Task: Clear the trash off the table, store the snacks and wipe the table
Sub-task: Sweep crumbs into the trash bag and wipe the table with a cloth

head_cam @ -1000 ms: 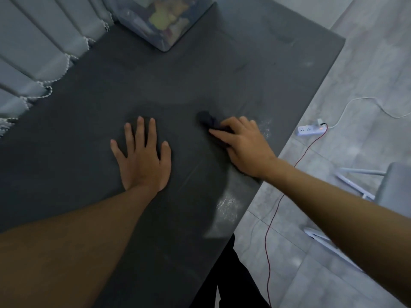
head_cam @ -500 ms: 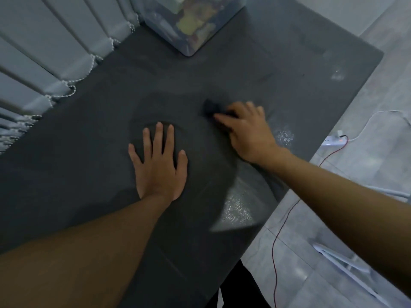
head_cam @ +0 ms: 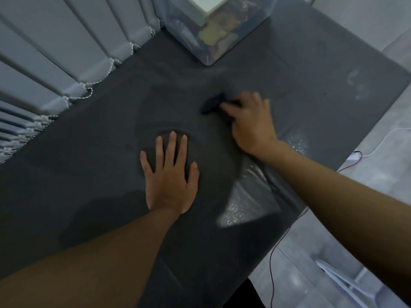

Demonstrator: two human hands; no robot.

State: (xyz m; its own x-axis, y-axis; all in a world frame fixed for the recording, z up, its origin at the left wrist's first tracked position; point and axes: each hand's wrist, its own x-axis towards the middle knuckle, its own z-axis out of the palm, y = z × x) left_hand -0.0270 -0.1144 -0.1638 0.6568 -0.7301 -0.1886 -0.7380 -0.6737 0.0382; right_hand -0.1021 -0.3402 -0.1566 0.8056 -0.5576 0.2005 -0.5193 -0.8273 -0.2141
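Cloth (head_cam: pixel 212 104), one dark wad just above frame centre on the table (head_cam: pixel 100 152), long axis approx lower-left to upper-right, pokes out left of the right hand (head_cam: pixel 251 123), whose fingers look bunched & curled on it (blurry). Left hand (head_cam: pixel 171 176), lower centre, lies flat w/ fingers spread, so the right is nearer. Count: 1 cloth, 2 hands, 1 clear bin (head_cam: pixel 213 38) top centre.
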